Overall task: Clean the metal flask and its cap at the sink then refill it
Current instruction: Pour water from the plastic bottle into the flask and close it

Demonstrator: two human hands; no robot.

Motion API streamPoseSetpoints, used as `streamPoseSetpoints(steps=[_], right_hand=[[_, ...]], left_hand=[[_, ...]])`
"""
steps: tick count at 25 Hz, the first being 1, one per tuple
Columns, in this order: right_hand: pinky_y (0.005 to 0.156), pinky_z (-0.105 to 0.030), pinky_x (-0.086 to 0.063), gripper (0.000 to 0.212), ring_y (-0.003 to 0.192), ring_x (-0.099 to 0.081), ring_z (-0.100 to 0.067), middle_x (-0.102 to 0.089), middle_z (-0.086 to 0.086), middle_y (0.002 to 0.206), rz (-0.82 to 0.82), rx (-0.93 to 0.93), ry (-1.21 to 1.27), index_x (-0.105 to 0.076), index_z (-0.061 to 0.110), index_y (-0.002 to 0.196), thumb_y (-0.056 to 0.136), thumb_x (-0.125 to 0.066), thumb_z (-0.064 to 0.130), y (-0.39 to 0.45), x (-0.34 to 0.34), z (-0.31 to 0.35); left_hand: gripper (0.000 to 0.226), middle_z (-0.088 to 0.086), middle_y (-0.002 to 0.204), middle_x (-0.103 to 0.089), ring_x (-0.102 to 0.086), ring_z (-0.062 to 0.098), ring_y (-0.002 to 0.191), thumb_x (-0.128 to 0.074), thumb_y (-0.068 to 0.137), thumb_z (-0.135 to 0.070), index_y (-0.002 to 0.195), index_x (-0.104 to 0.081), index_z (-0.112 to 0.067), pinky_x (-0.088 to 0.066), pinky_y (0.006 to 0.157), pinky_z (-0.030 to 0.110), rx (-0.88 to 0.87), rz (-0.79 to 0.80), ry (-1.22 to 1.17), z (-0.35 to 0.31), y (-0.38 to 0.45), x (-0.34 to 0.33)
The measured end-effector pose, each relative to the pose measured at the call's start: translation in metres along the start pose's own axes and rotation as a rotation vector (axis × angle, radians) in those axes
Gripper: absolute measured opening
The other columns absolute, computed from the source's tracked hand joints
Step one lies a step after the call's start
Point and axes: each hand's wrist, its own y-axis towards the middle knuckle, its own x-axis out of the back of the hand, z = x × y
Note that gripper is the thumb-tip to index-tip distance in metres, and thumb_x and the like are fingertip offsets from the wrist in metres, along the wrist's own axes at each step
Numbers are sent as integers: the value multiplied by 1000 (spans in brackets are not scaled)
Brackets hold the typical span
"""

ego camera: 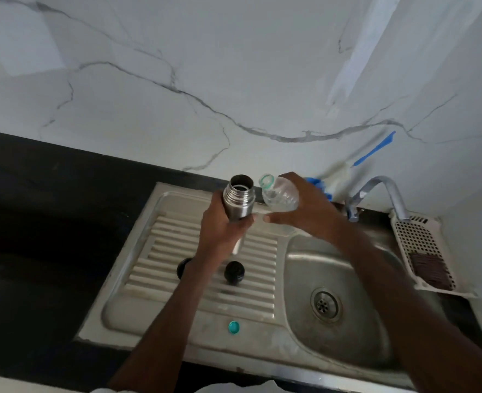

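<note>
Metal flask (pixel 239 200) upright in left hand (pixel 220 231), mouth up, uncapped

1. This is a home kitchen, seen from above at the sink station.
2. A stainless steel sink (pixel 347 350) sits in a dark worktop (pixel 49 222), its ribbed drainboard (pixel 163 251) on the left, the basin with its round drain (pixel 325 304) on the right.
3. A chrome tap (pixel 387 194) rises at the basin's back right corner.
4. White marble-look wall panels (pixel 234 66) with grey veins back the worktop.
5. A perforated plastic caddy (pixel 421 242) beside the tap holds a dark scrubbing pad (pixel 429 270).
</note>
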Motion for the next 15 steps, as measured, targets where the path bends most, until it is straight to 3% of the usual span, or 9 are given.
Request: streamPoseSetpoints(steps=[3, 6, 10, 15], right_hand=[[85, -20, -48, 72, 106, -61, 4, -64, 18, 115, -67, -90, 321, -55, 33, 121, 63, -96, 44, -1, -57, 9], [76, -8, -46, 77, 101, -61, 5, -61, 14, 114, -184, -168, 487, -51, 22, 126, 65, -97, 35, 1, -96, 25], [77, -13, -46, 77, 95, -63, 1, -62, 8, 110, -300, -247, 622, -48, 16, 124, 67, -97, 32, 3, -127, 34], [75, -17, -52, 61, 91, -68, -4, -70, 8, 103, -460, -259, 658, -57, 23, 115, 68, -95, 32, -6, -152, 35]], left_hand=[[65, -15, 109, -71, -69, 3, 98, -95, 70, -27, 121, -55, -27, -56, 87, 33, 26, -44, 21, 16, 17, 36], [72, -5, 114, -72, -71, 18, 103, -93, 66, -35, 126, -55, -21, -57, 93, 47, 77, -131, 38, 32, 28, 66], [69, -3, 116, -70, -68, 20, 105, -94, 72, -21, 128, -54, -18, -54, 96, 42, 112, -191, 73, 49, 36, 89], [69, 1, 117, -69, -68, 26, 108, -94, 73, -18, 129, -54, -13, -52, 94, 40, 136, -203, 81, 70, 34, 94]])
